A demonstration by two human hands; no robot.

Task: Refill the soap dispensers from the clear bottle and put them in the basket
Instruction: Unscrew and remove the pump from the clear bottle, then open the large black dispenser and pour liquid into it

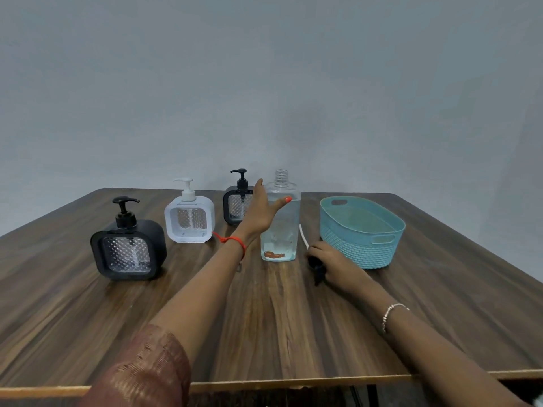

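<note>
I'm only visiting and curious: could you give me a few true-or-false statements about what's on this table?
1. The clear bottle has its cap on. False: its threaded neck is open.
2. The blue basket holds no dispensers. True.
3. The right hand is empty. False: it holds a black pump with a white tube.
4. The white dispenser stands between the near black dispenser and the far black dispenser. True.
5. The left hand has its thumb across the clear bottle's front. True.
</note>
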